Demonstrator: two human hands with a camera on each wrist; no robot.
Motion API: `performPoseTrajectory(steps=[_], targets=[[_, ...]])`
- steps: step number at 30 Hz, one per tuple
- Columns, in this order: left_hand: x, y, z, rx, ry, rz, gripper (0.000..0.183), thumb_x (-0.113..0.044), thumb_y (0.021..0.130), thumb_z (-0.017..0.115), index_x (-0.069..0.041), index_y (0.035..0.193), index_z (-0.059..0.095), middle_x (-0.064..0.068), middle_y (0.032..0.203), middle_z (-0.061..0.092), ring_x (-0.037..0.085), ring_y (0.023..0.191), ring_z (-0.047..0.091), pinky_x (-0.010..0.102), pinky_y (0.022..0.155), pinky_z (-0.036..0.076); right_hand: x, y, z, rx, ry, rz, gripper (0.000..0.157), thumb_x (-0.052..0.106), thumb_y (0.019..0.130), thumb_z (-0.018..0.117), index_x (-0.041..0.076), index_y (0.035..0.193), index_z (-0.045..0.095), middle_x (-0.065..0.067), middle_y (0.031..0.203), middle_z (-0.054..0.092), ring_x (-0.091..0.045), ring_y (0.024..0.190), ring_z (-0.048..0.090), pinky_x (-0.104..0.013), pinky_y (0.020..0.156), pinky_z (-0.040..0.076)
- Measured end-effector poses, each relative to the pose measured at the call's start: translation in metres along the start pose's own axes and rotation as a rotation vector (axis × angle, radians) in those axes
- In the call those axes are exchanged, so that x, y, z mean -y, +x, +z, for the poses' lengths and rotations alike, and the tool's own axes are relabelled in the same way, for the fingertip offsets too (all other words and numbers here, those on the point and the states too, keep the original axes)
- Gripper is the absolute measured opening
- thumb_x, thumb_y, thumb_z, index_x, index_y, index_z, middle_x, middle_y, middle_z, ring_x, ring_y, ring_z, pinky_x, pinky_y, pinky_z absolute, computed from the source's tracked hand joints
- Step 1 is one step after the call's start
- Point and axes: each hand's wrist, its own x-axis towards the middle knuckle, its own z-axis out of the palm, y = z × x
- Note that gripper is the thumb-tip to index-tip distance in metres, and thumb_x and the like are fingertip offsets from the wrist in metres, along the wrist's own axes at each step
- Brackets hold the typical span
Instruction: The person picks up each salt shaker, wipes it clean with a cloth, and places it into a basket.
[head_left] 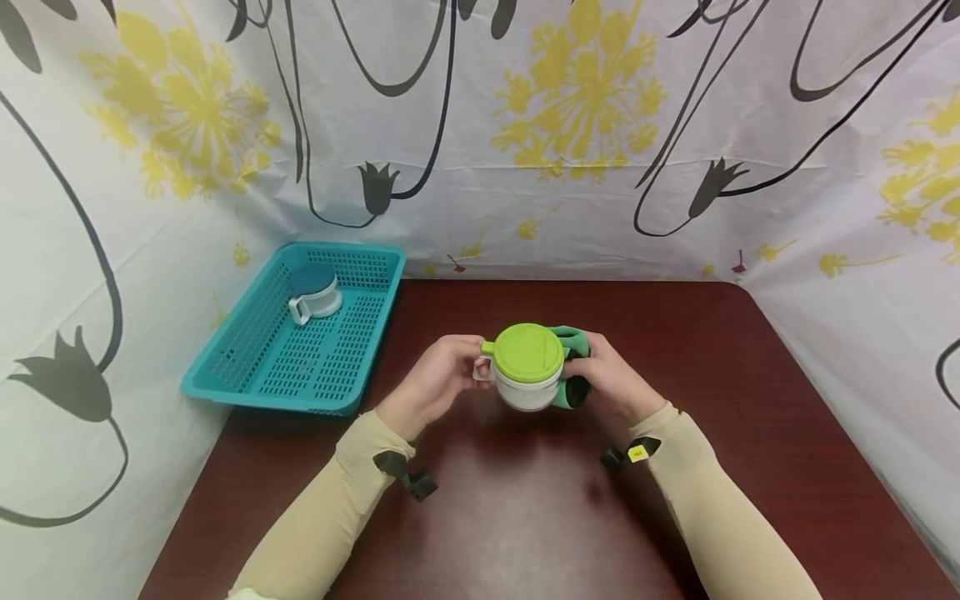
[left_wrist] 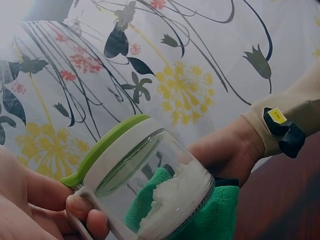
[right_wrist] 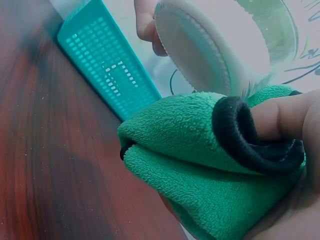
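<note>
A clear seasoning jar [left_wrist: 172, 185] with a green flip lid [head_left: 528, 353] and a white collar is held up over the table, between both hands. Lumpy white contents show through its side. My left hand [head_left: 441, 375] pinches the jar's white handle [head_left: 482, 369], with the thumb near the lid's tab. On the jar's other side, my right hand [head_left: 609, 375] grips a folded green cloth [right_wrist: 185, 150] with dark edging. That cloth lies against the jar's side and lower edge. In the left wrist view the jar is tilted, and part of the cloth shows through it.
A turquoise perforated basket [head_left: 292, 403] sits at the table's back left. Inside is a similar jar with a blue lid [head_left: 312, 279] and a white handle. The dark red table [head_left: 675, 333] meets a flower-patterned cloth wall [head_left: 480, 208] at the back and sides.
</note>
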Motion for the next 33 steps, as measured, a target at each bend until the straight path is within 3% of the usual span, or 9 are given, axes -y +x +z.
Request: performPoseTrajectory(steps=[6, 11, 19, 25, 31, 33], targets=[[0.002, -0.001, -0.002, 0.024, 0.008, -0.005, 0.022, -0.001, 0.089, 0.044, -0.003, 0.068, 0.047, 0.009, 0.069, 0.046, 0.025, 0.07, 0.05, 0.042, 0.074, 0.047, 0.002, -0.001, -0.001, 0.008, -0.015, 0.001, 0.05, -0.005, 0.085, 0.066, 0.014, 0.131, 0.064, -0.015, 0.117, 0.065, -0.029, 0.098, 0.062, -0.041, 0.08, 0.056], [0.003, -0.002, -0.003, 0.026, 0.014, -0.004, 0.02, 0.0, 0.088, 0.044, -0.003, 0.068, 0.047, 0.009, 0.07, 0.047, 0.025, 0.072, 0.05, 0.043, 0.074, 0.047, 0.011, 0.0, -0.003, -0.028, -0.063, -0.02, 0.061, -0.004, 0.085, 0.067, 0.023, 0.14, 0.061, -0.004, 0.134, 0.063, -0.025, 0.109, 0.062, -0.038, 0.084, 0.056], [0.006, -0.002, -0.004, 0.037, 0.027, 0.004, 0.021, -0.002, 0.088, 0.044, -0.002, 0.067, 0.045, 0.009, 0.068, 0.045, 0.026, 0.07, 0.048, 0.043, 0.073, 0.045, 0.04, -0.005, -0.01, -0.136, -0.058, -0.122, 0.057, -0.005, 0.089, 0.068, 0.017, 0.14, 0.059, -0.007, 0.135, 0.061, -0.027, 0.111, 0.061, -0.035, 0.083, 0.055], [0.007, -0.004, 0.0, 0.074, 0.035, -0.005, 0.02, -0.003, 0.088, 0.045, -0.003, 0.068, 0.046, 0.008, 0.067, 0.045, 0.026, 0.068, 0.046, 0.042, 0.073, 0.046, 0.062, -0.008, -0.012, -0.075, -0.006, -0.212, 0.057, -0.009, 0.087, 0.068, 0.01, 0.139, 0.059, -0.016, 0.133, 0.061, -0.031, 0.119, 0.059, -0.037, 0.095, 0.052], [0.007, -0.004, 0.002, 0.099, 0.052, -0.011, 0.02, -0.002, 0.087, 0.046, -0.001, 0.068, 0.046, 0.009, 0.068, 0.043, 0.025, 0.068, 0.044, 0.04, 0.072, 0.044, 0.069, -0.004, -0.011, 0.022, -0.085, -0.19, 0.055, -0.006, 0.083, 0.071, 0.015, 0.134, 0.064, -0.016, 0.119, 0.067, -0.035, 0.092, 0.063, -0.039, 0.078, 0.054], [0.007, -0.005, 0.003, 0.109, 0.054, -0.015, 0.02, -0.001, 0.088, 0.046, -0.001, 0.067, 0.047, 0.009, 0.068, 0.043, 0.025, 0.069, 0.044, 0.039, 0.072, 0.044, 0.067, -0.001, -0.011, 0.046, -0.096, -0.182, 0.057, -0.009, 0.081, 0.07, 0.016, 0.132, 0.065, -0.015, 0.12, 0.067, -0.034, 0.092, 0.063, -0.039, 0.077, 0.054]])
